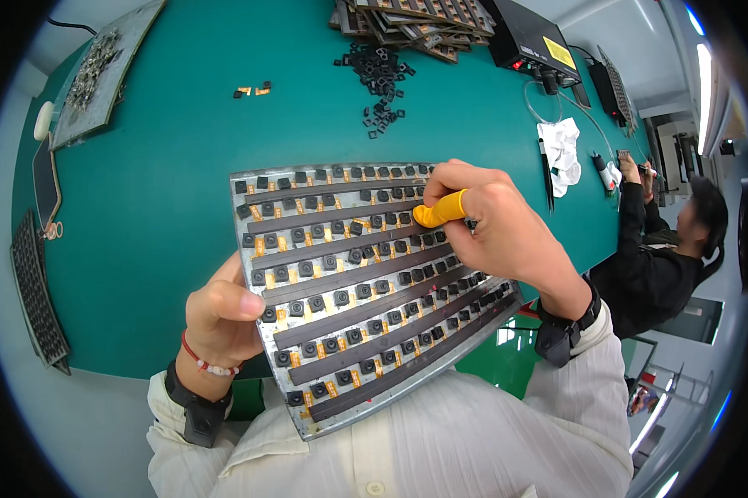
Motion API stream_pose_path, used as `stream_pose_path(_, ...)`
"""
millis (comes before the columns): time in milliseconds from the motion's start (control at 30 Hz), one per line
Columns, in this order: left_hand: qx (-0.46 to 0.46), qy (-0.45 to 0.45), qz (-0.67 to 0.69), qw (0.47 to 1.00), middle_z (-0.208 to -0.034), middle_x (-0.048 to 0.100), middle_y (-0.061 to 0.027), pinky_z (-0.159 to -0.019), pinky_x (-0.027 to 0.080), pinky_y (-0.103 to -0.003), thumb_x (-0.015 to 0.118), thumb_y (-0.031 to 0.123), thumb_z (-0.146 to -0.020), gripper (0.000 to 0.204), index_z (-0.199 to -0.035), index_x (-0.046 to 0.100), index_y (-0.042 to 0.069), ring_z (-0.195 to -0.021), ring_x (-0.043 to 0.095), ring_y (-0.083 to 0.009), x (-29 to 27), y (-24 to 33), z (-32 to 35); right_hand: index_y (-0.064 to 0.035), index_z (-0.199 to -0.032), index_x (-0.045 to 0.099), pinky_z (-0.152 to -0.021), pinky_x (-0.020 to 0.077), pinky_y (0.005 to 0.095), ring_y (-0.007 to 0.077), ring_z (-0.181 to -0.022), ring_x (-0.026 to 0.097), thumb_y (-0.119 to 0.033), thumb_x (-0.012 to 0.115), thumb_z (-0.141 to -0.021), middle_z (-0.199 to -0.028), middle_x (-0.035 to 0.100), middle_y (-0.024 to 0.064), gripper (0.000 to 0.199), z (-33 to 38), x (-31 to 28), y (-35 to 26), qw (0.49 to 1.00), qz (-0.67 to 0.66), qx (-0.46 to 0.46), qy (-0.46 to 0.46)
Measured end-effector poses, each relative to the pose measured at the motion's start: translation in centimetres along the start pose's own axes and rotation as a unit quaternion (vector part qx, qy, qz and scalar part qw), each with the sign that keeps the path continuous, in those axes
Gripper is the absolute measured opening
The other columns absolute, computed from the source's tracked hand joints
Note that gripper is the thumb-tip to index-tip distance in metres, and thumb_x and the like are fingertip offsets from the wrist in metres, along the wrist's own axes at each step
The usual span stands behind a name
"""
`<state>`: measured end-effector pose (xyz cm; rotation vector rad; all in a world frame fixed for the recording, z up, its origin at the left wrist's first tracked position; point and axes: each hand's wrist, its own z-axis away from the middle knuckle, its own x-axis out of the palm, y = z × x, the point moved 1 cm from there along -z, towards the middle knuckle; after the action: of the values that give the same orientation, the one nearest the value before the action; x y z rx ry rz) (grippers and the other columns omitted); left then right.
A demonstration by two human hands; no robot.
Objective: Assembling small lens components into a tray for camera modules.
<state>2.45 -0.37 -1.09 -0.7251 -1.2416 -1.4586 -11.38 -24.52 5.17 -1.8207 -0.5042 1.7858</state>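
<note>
The person wears a cream-white shirt (440, 440) of thin, creased cloth, with a stitched front strip down its middle and a round pale button (375, 488) at the near edge. Its long, loose sleeves stop short of both wrists. A black strap (175, 387) circles the left wrist, carrying a chunky black box (204, 420); beside it, toward the left hand (219, 312), sits a red cord bracelet (216, 369) with pale beads. The right wrist has a matching black band and box (555, 340). A bright yellow, wrinkled rubber sleeve (444, 209) covers one finger of the right hand (494, 217).
</note>
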Motion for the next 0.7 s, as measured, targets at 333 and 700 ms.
stream_pose_path(333,-0.009,-0.025,-0.018,0.999,-0.137,0.051,-0.0246,-0.102,0.046,-0.043,0.06,0.016,-0.068,0.082,-0.142,0.034,-0.009,-0.12,0.058,-0.0327,-0.3,0.2,0.1,0.0063,-0.091,0.071,-0.069,0.0526,0.0367,0.0316,-0.078,0.065,0.008,0.056,-0.072,-0.094,0.066,0.0147,0.024,0.2,-2.1,0.0,0.999,0.034,-0.037,-0.015)
stream_pose_path(700,-0.033,-0.052,-0.017,0.998,-0.143,0.044,-0.0237,-0.106,0.042,-0.046,0.059,0.016,-0.073,0.085,-0.147,0.024,-0.005,-0.127,0.051,-0.0336,0.2,0.7,0.0,0.0034,-0.095,0.072,-0.063,0.0505,0.033,0.0274,-0.073,0.063,0.009,0.055,-0.069,-0.093,0.066,0.0127,0.032,0.1,-2.6,-1.9,0.999,0.01,-0.03,0.025)
